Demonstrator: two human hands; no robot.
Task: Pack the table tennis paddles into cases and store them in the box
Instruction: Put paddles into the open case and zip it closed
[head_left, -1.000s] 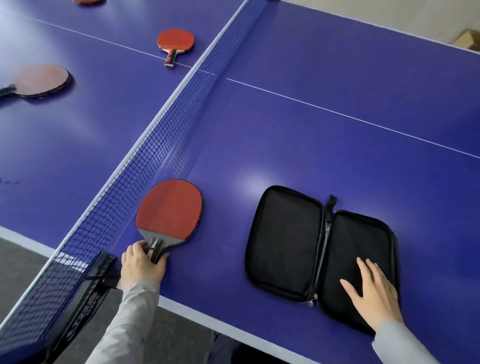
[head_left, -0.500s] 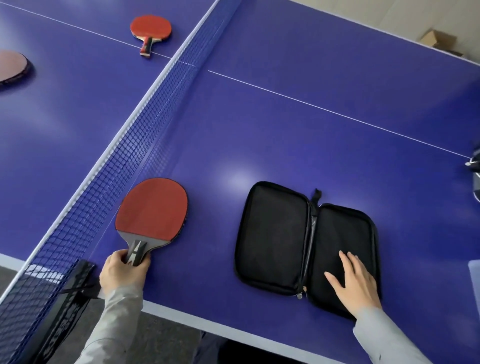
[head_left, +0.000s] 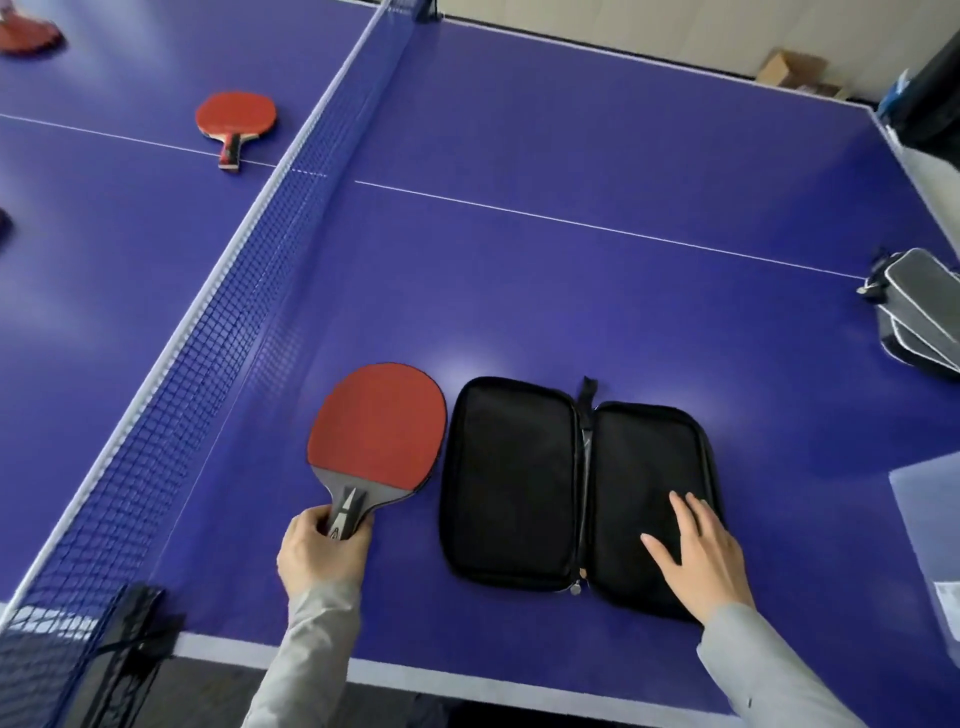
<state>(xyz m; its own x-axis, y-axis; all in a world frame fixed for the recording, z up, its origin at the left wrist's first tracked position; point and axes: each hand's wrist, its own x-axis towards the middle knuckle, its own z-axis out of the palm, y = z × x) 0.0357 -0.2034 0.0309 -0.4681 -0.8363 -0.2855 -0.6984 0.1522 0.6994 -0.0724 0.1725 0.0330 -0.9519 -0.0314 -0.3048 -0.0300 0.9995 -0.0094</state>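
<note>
A black paddle case (head_left: 511, 483) lies unzipped and spread flat near the front edge of the blue table. My right hand (head_left: 698, 556) rests flat on its right half, fingers apart. Just left of the case is a red paddle (head_left: 379, 426), its blade beside the case's left half. My left hand (head_left: 319, 556) is closed around its grey and black handle. Beyond the net lies a second red paddle (head_left: 236, 115), and a third red paddle (head_left: 26, 34) shows at the top left corner.
The net (head_left: 249, 291) runs from the front left to the far middle, its clamp (head_left: 119, 644) at the front edge. Grey zipped cases (head_left: 917, 312) are stacked at the right edge. A translucent box (head_left: 930, 519) sits at the right. A cardboard box (head_left: 792, 70) stands on the floor beyond.
My left hand has carried the red paddle to the right, from beside the net to right next to the open case. My right hand stays on the case. The view has swung right.
</note>
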